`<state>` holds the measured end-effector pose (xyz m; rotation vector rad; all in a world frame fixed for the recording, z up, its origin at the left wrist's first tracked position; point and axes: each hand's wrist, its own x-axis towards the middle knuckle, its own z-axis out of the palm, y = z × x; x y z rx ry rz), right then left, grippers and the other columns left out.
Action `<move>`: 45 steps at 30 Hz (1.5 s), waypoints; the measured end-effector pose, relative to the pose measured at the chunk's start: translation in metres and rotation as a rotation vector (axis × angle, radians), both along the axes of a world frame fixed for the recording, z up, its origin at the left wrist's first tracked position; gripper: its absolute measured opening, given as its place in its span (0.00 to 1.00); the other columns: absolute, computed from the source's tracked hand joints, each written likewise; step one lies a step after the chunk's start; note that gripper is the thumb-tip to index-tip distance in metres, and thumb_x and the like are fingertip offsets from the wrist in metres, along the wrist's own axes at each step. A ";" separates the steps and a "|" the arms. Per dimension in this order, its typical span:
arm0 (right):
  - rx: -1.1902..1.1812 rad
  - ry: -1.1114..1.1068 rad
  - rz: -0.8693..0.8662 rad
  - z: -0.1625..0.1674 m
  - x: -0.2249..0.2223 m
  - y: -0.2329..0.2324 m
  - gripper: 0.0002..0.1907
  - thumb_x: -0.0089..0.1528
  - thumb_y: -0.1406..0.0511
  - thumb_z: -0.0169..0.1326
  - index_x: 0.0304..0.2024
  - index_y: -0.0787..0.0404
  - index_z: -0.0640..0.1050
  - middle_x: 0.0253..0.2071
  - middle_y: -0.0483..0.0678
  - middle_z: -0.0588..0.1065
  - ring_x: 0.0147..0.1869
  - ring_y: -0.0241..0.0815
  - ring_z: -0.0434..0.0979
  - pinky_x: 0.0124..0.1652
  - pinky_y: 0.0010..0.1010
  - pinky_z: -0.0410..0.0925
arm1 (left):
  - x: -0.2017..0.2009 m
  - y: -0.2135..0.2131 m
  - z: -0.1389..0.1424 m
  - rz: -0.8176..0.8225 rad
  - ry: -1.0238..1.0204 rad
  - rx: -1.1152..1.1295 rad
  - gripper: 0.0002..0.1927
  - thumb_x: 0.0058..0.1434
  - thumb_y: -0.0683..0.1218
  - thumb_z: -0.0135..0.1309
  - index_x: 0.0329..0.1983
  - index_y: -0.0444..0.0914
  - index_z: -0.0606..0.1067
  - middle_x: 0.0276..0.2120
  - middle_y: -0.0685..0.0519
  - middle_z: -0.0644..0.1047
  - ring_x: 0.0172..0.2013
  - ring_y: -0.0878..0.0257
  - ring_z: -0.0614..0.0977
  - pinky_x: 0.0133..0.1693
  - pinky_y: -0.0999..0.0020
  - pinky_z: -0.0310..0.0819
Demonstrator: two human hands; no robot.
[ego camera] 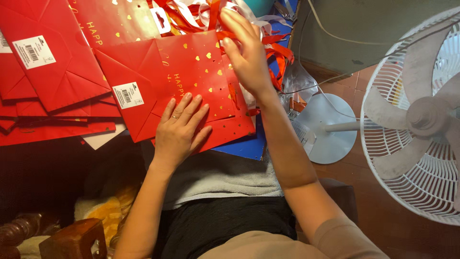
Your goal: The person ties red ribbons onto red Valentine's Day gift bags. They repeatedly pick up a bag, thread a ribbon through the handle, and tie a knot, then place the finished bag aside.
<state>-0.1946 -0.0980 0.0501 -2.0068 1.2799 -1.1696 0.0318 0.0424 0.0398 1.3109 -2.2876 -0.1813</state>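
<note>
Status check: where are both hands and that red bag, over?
Left hand flat on red gift bag, no grip. Right hand at bag's top edge among red ribbons. More flat red bags stacked left.

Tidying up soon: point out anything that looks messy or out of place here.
The red and white ribbons lie in a tangled heap at the top, by the right hand. The flattened red gift bags overlap askew, under the left hand.

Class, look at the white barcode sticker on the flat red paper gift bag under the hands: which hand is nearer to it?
Left. The left hand lies flat just right of the white barcode sticker; the right hand is farther right, by the red ribbons.
</note>
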 end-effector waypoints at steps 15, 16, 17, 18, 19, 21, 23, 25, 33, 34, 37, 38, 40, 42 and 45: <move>0.010 0.024 -0.028 0.012 0.019 -0.026 0.24 0.68 0.65 0.56 0.67 0.61 0.74 0.70 0.51 0.71 0.74 0.49 0.66 0.73 0.40 0.56 | -0.080 0.011 0.024 0.065 0.488 0.177 0.18 0.65 0.45 0.60 0.58 0.40 0.76 0.62 0.46 0.75 0.67 0.48 0.72 0.71 0.46 0.55; 0.022 -0.016 0.021 0.019 0.016 -0.020 0.23 0.68 0.66 0.55 0.67 0.61 0.74 0.70 0.52 0.72 0.76 0.50 0.64 0.74 0.40 0.55 | -0.078 0.009 0.024 0.068 0.516 0.190 0.18 0.66 0.45 0.59 0.59 0.40 0.76 0.61 0.46 0.75 0.67 0.48 0.73 0.71 0.47 0.56; 0.034 -0.057 0.069 0.027 0.012 -0.011 0.22 0.69 0.67 0.53 0.67 0.62 0.74 0.70 0.52 0.72 0.77 0.50 0.63 0.75 0.40 0.54 | -0.076 0.008 0.024 0.070 0.543 0.204 0.18 0.66 0.45 0.59 0.59 0.39 0.76 0.61 0.46 0.76 0.67 0.49 0.73 0.71 0.49 0.58; 0.048 -0.100 0.113 0.035 0.008 0.001 0.22 0.70 0.67 0.52 0.67 0.63 0.74 0.70 0.53 0.72 0.79 0.51 0.62 0.76 0.41 0.53 | -0.073 0.007 0.025 0.071 0.568 0.219 0.18 0.67 0.44 0.59 0.59 0.39 0.76 0.61 0.46 0.76 0.67 0.49 0.74 0.71 0.50 0.59; 0.089 -0.129 0.142 0.041 0.004 0.015 0.20 0.70 0.67 0.51 0.65 0.62 0.76 0.68 0.52 0.73 0.77 0.49 0.64 0.74 0.39 0.56 | -0.070 0.006 0.024 0.122 0.669 0.296 0.18 0.67 0.46 0.58 0.60 0.38 0.75 0.59 0.47 0.77 0.64 0.52 0.76 0.69 0.54 0.63; 0.162 -0.181 0.208 0.049 -0.001 0.044 0.18 0.70 0.66 0.48 0.60 0.60 0.79 0.65 0.49 0.75 0.73 0.45 0.69 0.71 0.37 0.63 | -0.062 0.000 0.020 0.226 0.874 0.440 0.19 0.69 0.48 0.55 0.61 0.37 0.74 0.57 0.48 0.79 0.60 0.58 0.80 0.63 0.61 0.72; 0.153 -0.181 0.265 0.056 -0.002 0.070 0.14 0.69 0.66 0.50 0.54 0.61 0.81 0.56 0.48 0.78 0.65 0.45 0.72 0.69 0.37 0.63 | -0.058 -0.007 0.016 0.192 1.231 0.499 0.20 0.72 0.49 0.51 0.64 0.37 0.71 0.57 0.51 0.78 0.59 0.63 0.79 0.64 0.66 0.70; 0.143 -0.096 0.269 0.057 -0.001 0.090 0.11 0.68 0.66 0.53 0.50 0.61 0.83 0.51 0.48 0.79 0.63 0.45 0.73 0.66 0.38 0.63 | -0.057 -0.009 0.012 0.221 1.364 0.571 0.20 0.74 0.49 0.48 0.64 0.35 0.72 0.51 0.53 0.77 0.53 0.66 0.76 0.58 0.69 0.68; 0.222 -0.029 0.237 0.043 -0.008 0.117 0.08 0.65 0.68 0.57 0.45 0.63 0.83 0.46 0.47 0.80 0.58 0.45 0.75 0.61 0.36 0.67 | -0.066 -0.010 0.002 0.103 1.495 0.598 0.10 0.74 0.41 0.56 0.53 0.30 0.79 0.48 0.49 0.82 0.49 0.65 0.80 0.56 0.69 0.74; 0.219 -0.030 0.228 0.041 -0.010 0.117 0.09 0.65 0.69 0.57 0.46 0.63 0.83 0.47 0.47 0.80 0.58 0.45 0.75 0.61 0.36 0.67 | -0.067 -0.010 0.001 0.111 1.513 0.622 0.10 0.73 0.41 0.56 0.54 0.31 0.78 0.48 0.49 0.82 0.49 0.65 0.81 0.56 0.69 0.75; 0.222 -0.081 0.212 0.034 -0.011 0.117 0.10 0.66 0.70 0.55 0.50 0.63 0.82 0.51 0.49 0.80 0.60 0.44 0.76 0.61 0.34 0.68 | -0.069 -0.014 -0.002 0.135 1.563 0.648 0.12 0.71 0.40 0.55 0.56 0.32 0.76 0.47 0.49 0.82 0.50 0.64 0.82 0.57 0.68 0.76; 0.228 -0.108 0.202 0.033 -0.010 0.118 0.11 0.66 0.70 0.55 0.51 0.63 0.81 0.53 0.50 0.79 0.60 0.43 0.76 0.61 0.34 0.68 | -0.068 -0.015 -0.003 0.131 1.570 0.643 0.13 0.71 0.40 0.55 0.56 0.32 0.76 0.47 0.48 0.82 0.51 0.63 0.83 0.57 0.67 0.76; 0.463 -0.323 0.197 0.029 -0.008 0.122 0.13 0.68 0.70 0.54 0.55 0.63 0.79 0.52 0.47 0.78 0.57 0.37 0.77 0.56 0.29 0.71 | -0.069 -0.016 -0.005 0.143 1.588 0.644 0.13 0.71 0.40 0.55 0.57 0.31 0.75 0.48 0.46 0.82 0.50 0.62 0.83 0.56 0.67 0.77; 0.616 -0.497 0.203 0.026 -0.006 0.126 0.14 0.68 0.71 0.54 0.57 0.64 0.77 0.51 0.45 0.78 0.54 0.33 0.79 0.52 0.25 0.73 | -0.068 -0.015 -0.007 0.188 1.608 0.665 0.14 0.70 0.40 0.56 0.57 0.31 0.75 0.48 0.45 0.83 0.50 0.62 0.84 0.54 0.68 0.78; 0.681 -0.621 0.236 0.024 -0.001 0.131 0.16 0.68 0.71 0.55 0.59 0.64 0.75 0.50 0.45 0.79 0.52 0.31 0.79 0.51 0.24 0.73 | -0.069 -0.014 -0.010 0.190 1.637 0.711 0.16 0.70 0.41 0.56 0.59 0.30 0.75 0.48 0.44 0.83 0.48 0.63 0.84 0.50 0.69 0.80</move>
